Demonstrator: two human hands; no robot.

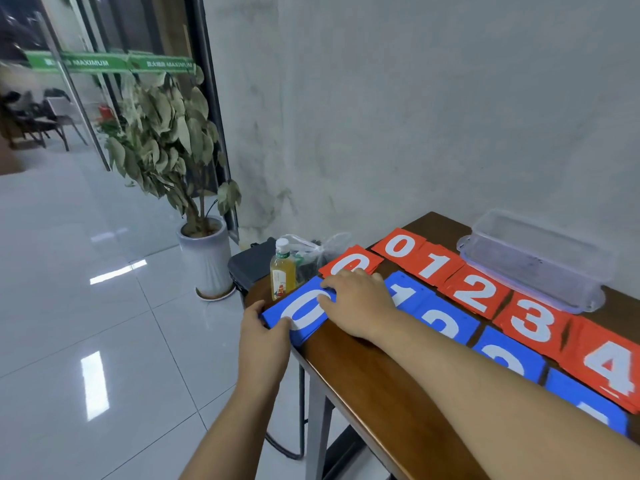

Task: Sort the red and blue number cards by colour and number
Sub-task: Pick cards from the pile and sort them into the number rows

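Your left hand (265, 332) pinches the blue 0 pile (304, 315) at the table's (363, 368) corner, with your right hand (360, 299) flat on it. Red row (479, 289) and blue row (446, 322) look ordered; a stray red 0 pile (353, 261) seems left.

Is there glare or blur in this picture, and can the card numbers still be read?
Head view: bright glare patches on the glossy floor; the red cards read clearly, 0 to 4; the blue cards are softer toward the right edge and partly hidden by the right arm.
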